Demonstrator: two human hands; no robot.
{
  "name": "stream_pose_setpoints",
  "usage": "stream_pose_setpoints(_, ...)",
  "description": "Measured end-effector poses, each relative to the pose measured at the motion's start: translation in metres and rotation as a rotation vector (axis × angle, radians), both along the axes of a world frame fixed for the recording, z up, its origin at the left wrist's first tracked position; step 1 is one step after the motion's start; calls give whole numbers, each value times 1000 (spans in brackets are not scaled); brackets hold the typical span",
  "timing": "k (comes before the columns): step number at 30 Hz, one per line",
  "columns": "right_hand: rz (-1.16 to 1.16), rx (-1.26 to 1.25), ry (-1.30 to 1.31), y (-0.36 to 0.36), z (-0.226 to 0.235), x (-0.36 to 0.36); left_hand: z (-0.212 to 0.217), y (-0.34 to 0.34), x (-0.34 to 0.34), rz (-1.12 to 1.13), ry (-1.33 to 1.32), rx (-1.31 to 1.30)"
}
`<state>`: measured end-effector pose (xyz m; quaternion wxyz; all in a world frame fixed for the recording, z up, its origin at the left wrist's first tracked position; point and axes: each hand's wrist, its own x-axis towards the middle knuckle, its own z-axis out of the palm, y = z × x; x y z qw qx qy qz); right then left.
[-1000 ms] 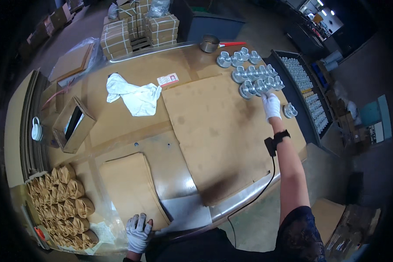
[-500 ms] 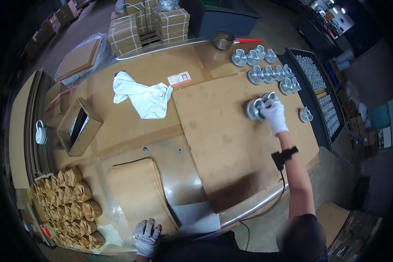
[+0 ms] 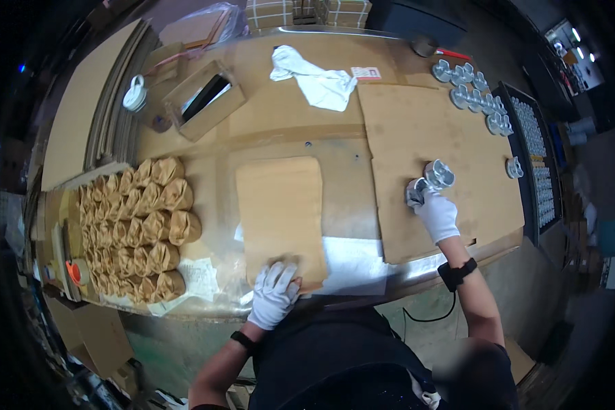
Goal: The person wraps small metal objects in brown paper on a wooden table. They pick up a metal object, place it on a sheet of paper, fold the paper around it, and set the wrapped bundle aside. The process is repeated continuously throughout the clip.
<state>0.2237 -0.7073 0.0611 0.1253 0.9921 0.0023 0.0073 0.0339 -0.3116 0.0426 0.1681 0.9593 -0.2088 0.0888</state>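
Observation:
My right hand [image 3: 436,212], in a white glove, is closed on a round silver metal part [image 3: 414,194] over the cardboard sheet. A second metal part [image 3: 439,174], with a scalloped rim, sits against it just beyond my fingers; I cannot tell whether they grip it too. On the left, my gloved left hand [image 3: 273,295] lies with fingers stretched over the near edge of a stack of brown paper [image 3: 280,205]. Some of its fingertips are bare. Several more metal parts [image 3: 478,101] stand in rows at the far right, and a single one [image 3: 514,167] stands nearer.
Rows of brown-paper-wrapped bundles [image 3: 147,229] fill the table's left end, beside stacked cardboard [image 3: 92,96]. Farther back are an open box [image 3: 208,102], a white cloth [image 3: 314,78] and a metal pot [image 3: 425,46]. A dark tray of parts [image 3: 531,130] adjoins the right edge.
My view has shifted, so the table appears changed in position. My right hand has brought the two metal parts nearer to me. My left hand has moved further onto the paper stack.

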Motion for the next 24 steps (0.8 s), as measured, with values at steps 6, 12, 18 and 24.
stream_pose_setpoints(6,-134,836,350,71,20,-8,-4,12,-6,-120,132,75)
stream_pose_setpoints(12,-339,1605,1208,224,31,-62,-24,42,-32,-33,341,-312)
stream_pose_setpoints(18,-110,1223,937,241,5,-67,45,43,43,-61,-3,-180)
stream_pose_setpoints(24,797,357,54,265,61,-38,47,47,139,273,526,-212)
